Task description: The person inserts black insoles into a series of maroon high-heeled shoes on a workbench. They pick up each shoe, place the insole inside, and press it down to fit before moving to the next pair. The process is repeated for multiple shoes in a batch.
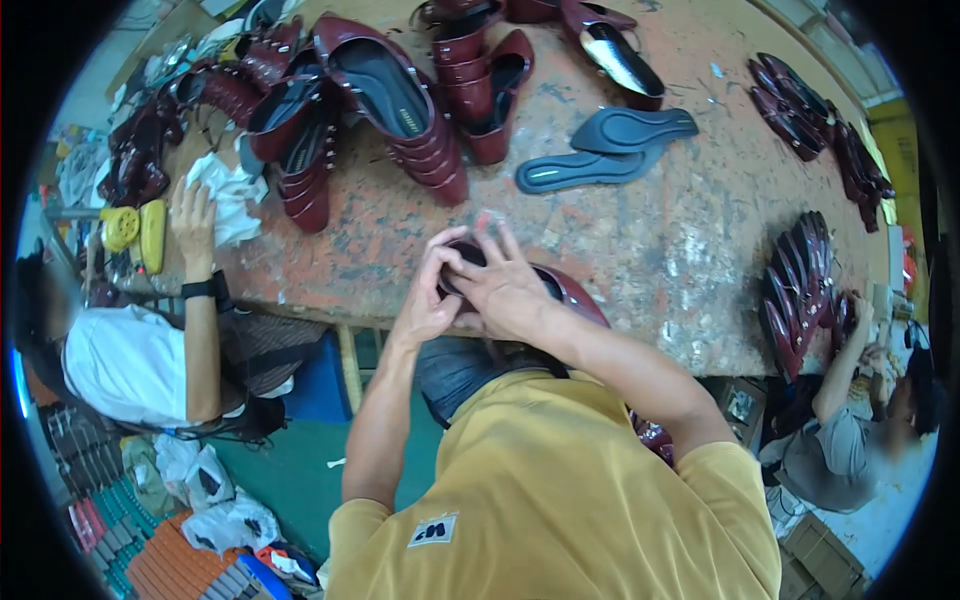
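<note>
At the table's near edge a dark red shoe (572,290) lies partly beneath my hands. My left hand (432,290) curls its fingers round the rim at the shoe's left end. Across the shoe's opening lies my right hand (505,293), gripping the same end, with two fingers stretched forward and the others bent down toward the opening. The dark opening shows between the two hands. Much of the shoe is covered by my right hand and wrist. A little beyond my hands rest two dark blue insoles (580,170), one overlapping the other.
Stacked dark red shoes (420,130) fill the table's far left and middle. More shoes (800,285) stand at the right edge. One person (140,360) sits at the left near a white crumpled paper (228,195) and yellow tool (152,236); another person (830,450) sits at the right.
</note>
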Demonstrator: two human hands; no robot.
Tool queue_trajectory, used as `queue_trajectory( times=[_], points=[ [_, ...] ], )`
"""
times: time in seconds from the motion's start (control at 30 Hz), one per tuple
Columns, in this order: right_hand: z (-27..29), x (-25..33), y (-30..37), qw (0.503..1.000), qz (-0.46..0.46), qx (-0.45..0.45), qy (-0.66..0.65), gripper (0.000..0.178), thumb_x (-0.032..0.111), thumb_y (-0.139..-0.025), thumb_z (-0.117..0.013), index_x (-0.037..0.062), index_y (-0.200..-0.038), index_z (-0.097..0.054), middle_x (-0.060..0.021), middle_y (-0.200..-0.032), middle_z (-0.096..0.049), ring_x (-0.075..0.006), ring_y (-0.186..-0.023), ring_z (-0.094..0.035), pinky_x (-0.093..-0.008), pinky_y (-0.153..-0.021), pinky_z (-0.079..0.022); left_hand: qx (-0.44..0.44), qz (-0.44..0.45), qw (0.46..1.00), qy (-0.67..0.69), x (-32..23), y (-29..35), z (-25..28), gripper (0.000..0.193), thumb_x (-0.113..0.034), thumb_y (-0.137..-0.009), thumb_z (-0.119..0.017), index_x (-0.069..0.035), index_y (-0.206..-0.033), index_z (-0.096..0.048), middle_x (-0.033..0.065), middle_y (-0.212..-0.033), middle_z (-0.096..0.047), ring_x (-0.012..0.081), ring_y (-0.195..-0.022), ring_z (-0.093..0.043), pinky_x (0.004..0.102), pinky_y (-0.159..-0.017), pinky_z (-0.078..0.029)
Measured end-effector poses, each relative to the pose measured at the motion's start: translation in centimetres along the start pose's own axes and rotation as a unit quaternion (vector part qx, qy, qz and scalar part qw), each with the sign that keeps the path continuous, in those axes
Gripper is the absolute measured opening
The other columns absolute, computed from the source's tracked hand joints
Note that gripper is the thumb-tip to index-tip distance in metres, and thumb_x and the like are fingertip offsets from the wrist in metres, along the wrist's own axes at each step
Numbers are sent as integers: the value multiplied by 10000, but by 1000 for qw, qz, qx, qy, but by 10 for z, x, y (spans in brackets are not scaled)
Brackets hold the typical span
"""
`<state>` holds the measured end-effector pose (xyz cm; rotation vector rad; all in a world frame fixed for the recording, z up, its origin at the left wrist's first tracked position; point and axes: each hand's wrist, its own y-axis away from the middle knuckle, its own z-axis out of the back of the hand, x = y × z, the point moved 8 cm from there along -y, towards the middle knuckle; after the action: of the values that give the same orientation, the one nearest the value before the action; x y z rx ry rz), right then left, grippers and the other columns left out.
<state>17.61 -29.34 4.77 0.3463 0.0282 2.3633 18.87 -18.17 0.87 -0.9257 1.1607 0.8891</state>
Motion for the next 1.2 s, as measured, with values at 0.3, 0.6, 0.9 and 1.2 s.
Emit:
queue_trajectory(
  times=[0.3, 0.6, 0.9, 1.2],
  points=[
    [25, -73, 98, 983, -13, -19, -181, 648, 494, -905, -836, 179, -1457, -707, -92, -1549, -653, -442, -1491, -510, -685, -1269, -302, -10, -37, 979, -200, -27, 3, 7, 507, 44, -736, -850, -85, -1100, -521, 223, -1528, -569, 436, -1369, -604, 481, -1142, -491],
    [50, -353, 129, 441, -506, -454, -586, 532, 177, -1027, -775, 133, -1451, -458, -89, -1201, -683, -185, -875, -693, -369, -738, -624, -405, 57, 877, -251, -34, 160, 146, 393, -14, -869, -907, -21, -980, -530, 180, -1325, -585, 266, -1172, -653, 381, -1017, -547],
    [104, -277, 168, 609, -183, -572, -519, 203, 31, -1053, -668, 97, -1239, -624, 55, -1106, -603, -72, -1003, -580, -255, -913, -490, -249, -109, 816, -511, -140, -54, 7, 463, -89, -902, -822, -1, -1336, -686, 224, -1492, -607, 366, -1237, -672, 476, -1009, -561],
    [48, -148, 200, 904, -394, -147, -78, 423, 231, -904, -836, 146, -1278, -656, -165, -1185, -629, -426, -1029, -708, -545, -839, -586, 16, -28, 968, -248, -34, -355, -170, 535, -357, -904, -851, 25, -1253, -715, 269, -1289, -687, 427, -1061, -714, 491, -1002, -559]
  ],
)
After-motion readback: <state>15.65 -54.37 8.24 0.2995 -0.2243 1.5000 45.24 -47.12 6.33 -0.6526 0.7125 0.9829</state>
